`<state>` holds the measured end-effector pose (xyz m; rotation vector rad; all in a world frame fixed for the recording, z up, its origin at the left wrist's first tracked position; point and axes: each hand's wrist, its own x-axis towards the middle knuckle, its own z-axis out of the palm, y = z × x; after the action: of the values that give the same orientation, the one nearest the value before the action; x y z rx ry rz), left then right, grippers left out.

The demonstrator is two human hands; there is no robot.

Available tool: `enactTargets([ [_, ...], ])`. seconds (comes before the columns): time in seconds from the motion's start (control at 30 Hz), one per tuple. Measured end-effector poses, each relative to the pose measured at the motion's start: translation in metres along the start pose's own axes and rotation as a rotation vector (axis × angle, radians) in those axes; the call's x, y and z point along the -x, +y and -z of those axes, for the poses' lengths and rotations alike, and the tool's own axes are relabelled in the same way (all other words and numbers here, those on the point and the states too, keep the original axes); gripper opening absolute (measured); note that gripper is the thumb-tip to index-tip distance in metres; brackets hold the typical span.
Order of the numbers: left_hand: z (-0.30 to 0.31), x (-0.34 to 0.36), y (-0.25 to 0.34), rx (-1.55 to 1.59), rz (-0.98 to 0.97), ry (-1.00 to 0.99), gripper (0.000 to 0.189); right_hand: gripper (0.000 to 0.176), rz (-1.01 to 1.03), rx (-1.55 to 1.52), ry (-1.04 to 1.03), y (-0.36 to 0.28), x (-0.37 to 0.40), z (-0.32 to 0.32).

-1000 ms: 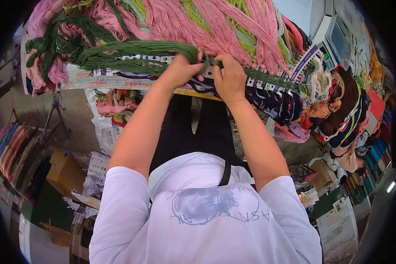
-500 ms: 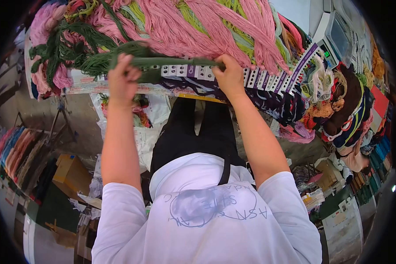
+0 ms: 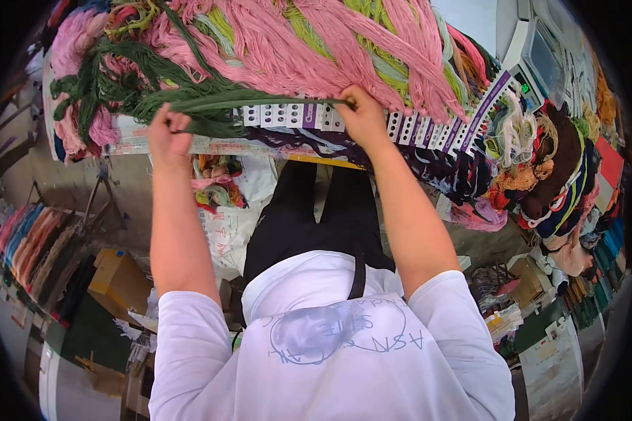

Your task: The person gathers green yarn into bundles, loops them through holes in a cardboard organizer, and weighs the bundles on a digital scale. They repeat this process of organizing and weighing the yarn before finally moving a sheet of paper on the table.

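Note:
Dark green yarn (image 3: 260,103) stretches nearly straight across the front of the table, between my two hands. My right hand (image 3: 365,119) is closed in a pinch on its narrow right end. At the left, my left hand (image 3: 170,137) has its fingers curled at the yarn's looser part; the contact is partly hidden. More of the green yarn (image 3: 130,67) spreads in tangled strands over the table's left side. Just beneath the stretched length runs a row of white and purple cards with holes (image 3: 288,116). Pink yarn skeins (image 3: 267,49) lie beyond.
Lime green yarn (image 3: 305,31) shows between the pink skeins. A device with a green display (image 3: 530,77) stands at the right, near piled mixed yarns (image 3: 541,168). Dark purple yarn (image 3: 428,165) hangs along the front edge. A cardboard box (image 3: 119,281) sits on the floor at left.
My left hand has moved left and slightly down, along the green yarn. The green bundle has dropped flatter. My right hand keeps its pinch at nearly the same place.

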<state>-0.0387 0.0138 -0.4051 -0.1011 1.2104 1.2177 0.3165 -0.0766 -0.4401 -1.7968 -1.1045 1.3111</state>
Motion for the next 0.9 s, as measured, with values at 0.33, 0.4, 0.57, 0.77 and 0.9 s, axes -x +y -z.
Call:
enactTargets([
  [0.33, -0.129, 0.049, 0.12, -0.854, -0.778, -0.184, 0.016, 0.025, -0.003, 0.118, 0.045, -0.018, 0.005, -0.009],
  [0.4, -0.157, 0.089, 0.132, -0.887, -0.773, -0.214, 0.014, 0.021, 0.066, 0.069, 0.046, -0.032, 0.018, 0.0],
  [0.57, -0.214, 0.228, 0.093, -0.607, -0.193, -0.642, 0.033, 0.013, 0.177, -0.312, 0.076, -0.2, 0.088, 0.036],
  [0.77, -0.263, 0.343, 0.042, -0.337, 0.152, -1.086, 0.056, 0.019, 0.534, -0.387, -0.052, -0.344, 0.155, 0.085],
  [0.9, -0.279, 0.371, 0.031, -0.322, 0.177, -1.166, 0.057, 0.012, 0.499, -0.317, -0.124, -0.361, 0.18, 0.123],
])
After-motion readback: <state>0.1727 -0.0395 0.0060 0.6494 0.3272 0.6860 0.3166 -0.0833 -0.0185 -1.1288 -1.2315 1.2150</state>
